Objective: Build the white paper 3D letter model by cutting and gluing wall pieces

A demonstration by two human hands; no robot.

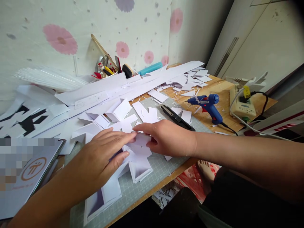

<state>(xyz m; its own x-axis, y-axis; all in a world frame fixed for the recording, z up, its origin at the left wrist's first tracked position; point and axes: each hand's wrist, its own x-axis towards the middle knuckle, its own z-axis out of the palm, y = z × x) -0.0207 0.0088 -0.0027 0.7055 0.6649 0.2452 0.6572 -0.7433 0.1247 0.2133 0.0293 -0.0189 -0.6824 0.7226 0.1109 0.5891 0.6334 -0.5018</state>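
A structure of folded white board pieces [140, 167], with upright walls and open box-like parts, stands on a grey-green gridded cutting mat [161, 177]. My left hand [104, 155] lies over its middle, fingers stretched together and thumb lower down, around a wall of it. From the right, my right hand [167, 136] meets it with the index finger extended along the top edge of a small white panel [141, 139] and the thumb below. Both sets of fingertips nearly touch at that panel. Parts of the structure are hidden under my hands.
Behind my right hand lies a black utility knife [177, 117]. A blue glue gun [206, 106] rests on the wooden table near a power strip [242, 101]. White strips [152, 80] and scraps lie at the back, beside a tool holder [106, 74]. At left is a tablet-like panel [30, 183].
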